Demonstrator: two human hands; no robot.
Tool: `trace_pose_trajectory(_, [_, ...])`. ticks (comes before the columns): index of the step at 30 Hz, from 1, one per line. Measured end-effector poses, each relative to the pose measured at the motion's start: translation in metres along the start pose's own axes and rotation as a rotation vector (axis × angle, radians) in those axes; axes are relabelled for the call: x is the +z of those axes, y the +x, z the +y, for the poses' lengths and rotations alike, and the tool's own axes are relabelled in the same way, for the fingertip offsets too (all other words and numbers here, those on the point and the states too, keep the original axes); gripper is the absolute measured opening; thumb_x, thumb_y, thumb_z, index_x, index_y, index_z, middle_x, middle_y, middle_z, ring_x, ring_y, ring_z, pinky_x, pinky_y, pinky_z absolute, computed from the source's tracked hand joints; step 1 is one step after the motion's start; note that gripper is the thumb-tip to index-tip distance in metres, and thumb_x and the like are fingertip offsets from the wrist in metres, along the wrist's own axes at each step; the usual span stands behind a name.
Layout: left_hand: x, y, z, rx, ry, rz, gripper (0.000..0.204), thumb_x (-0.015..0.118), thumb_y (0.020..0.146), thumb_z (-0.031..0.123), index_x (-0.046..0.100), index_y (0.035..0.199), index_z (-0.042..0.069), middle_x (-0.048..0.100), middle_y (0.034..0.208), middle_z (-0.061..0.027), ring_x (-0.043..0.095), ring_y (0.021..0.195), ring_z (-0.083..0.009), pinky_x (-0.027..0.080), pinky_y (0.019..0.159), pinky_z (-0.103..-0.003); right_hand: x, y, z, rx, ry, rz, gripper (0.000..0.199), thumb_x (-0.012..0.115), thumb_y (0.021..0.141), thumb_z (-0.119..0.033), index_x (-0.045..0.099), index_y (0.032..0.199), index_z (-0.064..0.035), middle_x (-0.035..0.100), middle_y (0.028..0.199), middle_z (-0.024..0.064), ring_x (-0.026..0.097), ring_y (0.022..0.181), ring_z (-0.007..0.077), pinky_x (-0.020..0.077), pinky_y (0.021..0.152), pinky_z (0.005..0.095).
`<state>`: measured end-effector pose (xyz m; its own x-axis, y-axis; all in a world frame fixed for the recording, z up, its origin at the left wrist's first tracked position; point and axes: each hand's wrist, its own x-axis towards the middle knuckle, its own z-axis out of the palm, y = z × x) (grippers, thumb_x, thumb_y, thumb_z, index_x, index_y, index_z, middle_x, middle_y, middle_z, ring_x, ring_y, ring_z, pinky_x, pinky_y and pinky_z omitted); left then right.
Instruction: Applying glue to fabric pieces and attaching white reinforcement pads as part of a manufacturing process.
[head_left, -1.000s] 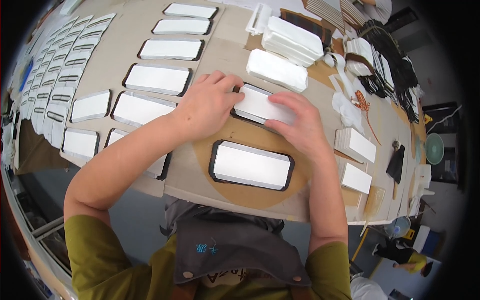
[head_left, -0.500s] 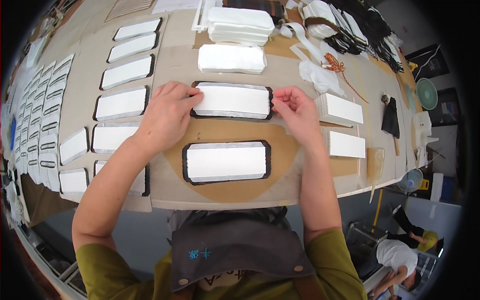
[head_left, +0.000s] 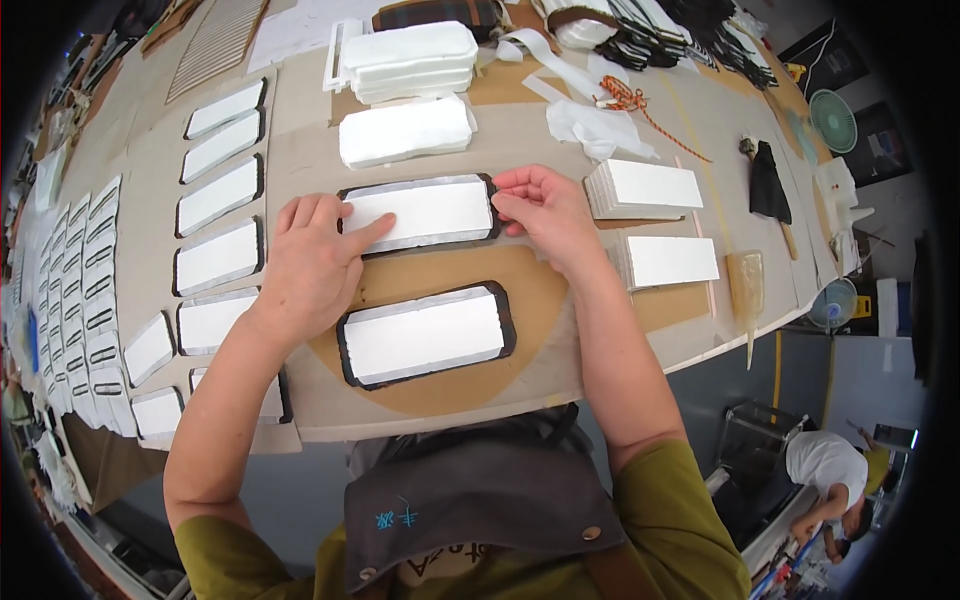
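A white rectangular panel with silvery strips and a dark border (head_left: pixel 440 212) lies flat on the table before me. My left hand (head_left: pixel 312 250) rests at its left end, one finger stretched across the white face and the others spread by the border. At the opposite end, my right hand (head_left: pixel 548 215) pinches the dark edge at the upper right corner between thumb and fingers. Nearer to me lies a second dark-bordered panel (head_left: pixel 425 340), tilted slightly and touched by neither hand.
A column of similar panels (head_left: pixel 218 257) runs along the left, beside rows of small pale pieces with dark slots (head_left: pixel 98 287). Padded white stacks (head_left: pixel 405 132) stand beyond my hands. White block stacks (head_left: pixel 655 190), a brush (head_left: pixel 745 285) and orange cord (head_left: pixel 625 93) lie rightward. Another person (head_left: pixel 825 465) is at lower right.
The whole view has turned slightly, shifting the table things. My left hand has moved from gripping the panel's left edge to laying a finger over its face. My right hand stays at the right edge.
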<state>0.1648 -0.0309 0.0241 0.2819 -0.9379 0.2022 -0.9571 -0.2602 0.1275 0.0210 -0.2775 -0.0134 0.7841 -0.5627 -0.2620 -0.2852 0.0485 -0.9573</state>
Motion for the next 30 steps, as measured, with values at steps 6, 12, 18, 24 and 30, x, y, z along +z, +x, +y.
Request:
trace_pose_trajectory(6, [-0.001, 0.007, 0.004, -0.045, 0.072, -0.065, 0.042, 0.056, 0.087, 0.004, 0.067, 0.126, 0.013, 0.054, 0.104, -0.0136, 0.051, 0.107, -0.0299, 0.034, 0.105, -0.045, 0.002, 0.004, 0.003, -0.018, 0.026, -0.073, 0.021, 0.07, 0.089, -0.007, 0.066, 0.109, -0.002, 0.067, 0.094, 0.0031, 0.063, 0.081, 0.0093, 0.052, 0.067, 0.024])
trace_pose_trajectory(12, [0.013, -0.008, -0.03, -0.332, -0.492, 0.164, 0.037, 0.056, 0.086, -0.002, 0.061, 0.121, 0.005, 0.058, 0.119, -0.0128, 0.055, 0.114, -0.028, 0.044, 0.103, -0.038, 0.003, 0.0, 0.001, -0.051, 0.023, -0.04, 0.022, 0.072, 0.085, -0.007, 0.067, 0.106, -0.0021, 0.067, 0.093, 0.0044, 0.061, 0.077, 0.0101, 0.0537, 0.069, 0.0241])
trace_pose_trajectory(18, [0.022, -0.02, -0.024, -0.459, -0.619, 0.183, 0.039, 0.061, 0.088, 0.001, 0.054, 0.126, 0.006, 0.058, 0.122, -0.0081, 0.054, 0.117, -0.0243, 0.041, 0.106, -0.037, 0.017, -0.012, -0.016, -0.377, -0.237, 0.009, 0.026, 0.074, 0.081, -0.004, 0.065, 0.105, -0.0033, 0.064, 0.095, 0.0033, 0.056, 0.076, 0.0086, 0.0496, 0.067, 0.024])
trace_pose_trajectory(24, [0.022, -0.019, -0.024, -0.391, -0.545, 0.177, 0.041, 0.061, 0.085, 0.0, 0.055, 0.125, 0.007, 0.058, 0.123, -0.0078, 0.051, 0.12, -0.0266, 0.04, 0.106, -0.039, 0.047, -0.007, -0.026, -0.596, -0.728, 0.04, 0.031, 0.069, 0.073, -0.003, 0.061, 0.102, -0.007, 0.059, 0.101, 0.0079, 0.06, 0.094, 0.025, 0.0462, 0.085, 0.0387])
trace_pose_trajectory(30, [0.018, -0.017, -0.02, -0.316, -0.329, 0.11, 0.042, 0.06, 0.082, 0.0, 0.06, 0.123, 0.01, 0.058, 0.121, -0.0072, 0.05, 0.12, -0.0294, 0.037, 0.104, -0.042, 0.045, 0.002, -0.022, -0.568, -0.839, 0.025, 0.026, 0.068, 0.074, -0.005, 0.059, 0.099, -0.0083, 0.06, 0.102, 0.0081, 0.06, 0.099, 0.0271, 0.0412, 0.091, 0.0409])
